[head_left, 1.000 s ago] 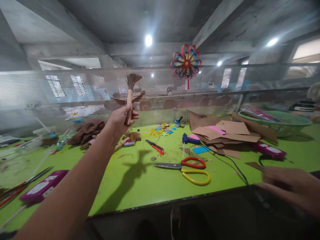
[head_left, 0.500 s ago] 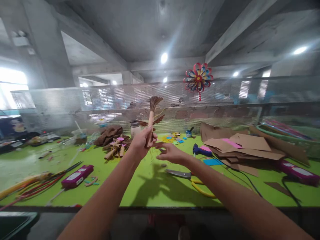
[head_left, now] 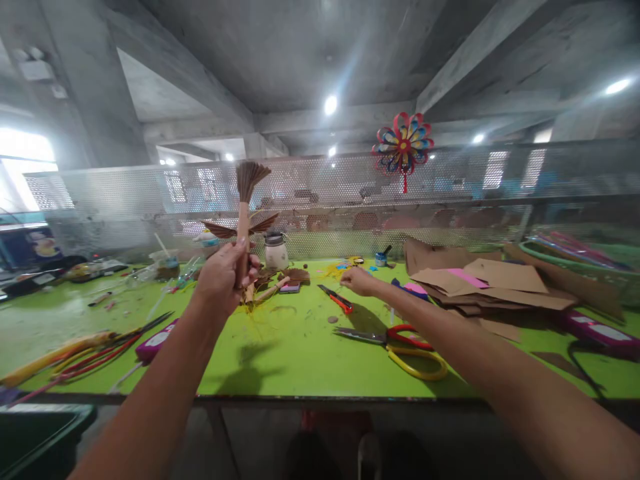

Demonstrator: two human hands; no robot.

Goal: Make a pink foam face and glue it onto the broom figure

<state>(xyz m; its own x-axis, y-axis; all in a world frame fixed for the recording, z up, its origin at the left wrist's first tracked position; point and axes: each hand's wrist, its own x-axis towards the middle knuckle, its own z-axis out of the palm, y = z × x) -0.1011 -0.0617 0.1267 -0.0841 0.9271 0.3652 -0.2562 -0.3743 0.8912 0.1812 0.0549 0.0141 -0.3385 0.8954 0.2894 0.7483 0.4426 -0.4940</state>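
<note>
My left hand (head_left: 220, 278) is closed round the lower part of a paper bird figure (head_left: 243, 208), a tan rolled stick with a brown fringed top and two brown wings, held upright above the green table (head_left: 280, 353). My right hand (head_left: 356, 280) reaches far across the table with its fingers curled downward, just beyond an orange utility knife (head_left: 336, 299) and near scattered paper bits (head_left: 350, 265). Whether it holds anything is hidden. Red and yellow scissors (head_left: 400, 341) lie under my right forearm.
Cardboard sheets (head_left: 480, 283) pile up at the right, with a green basket (head_left: 575, 260) beyond. A small white jar (head_left: 276, 252) and more rolled paper pieces (head_left: 270, 287) sit mid-table. Sticks and a purple case (head_left: 155, 340) lie at the left. A mesh fence (head_left: 350, 193) carries a paper pinwheel (head_left: 403, 143).
My left hand has carried the bird figure to the left and higher. My right hand has left the figure and stretched out toward the far middle of the table.
</note>
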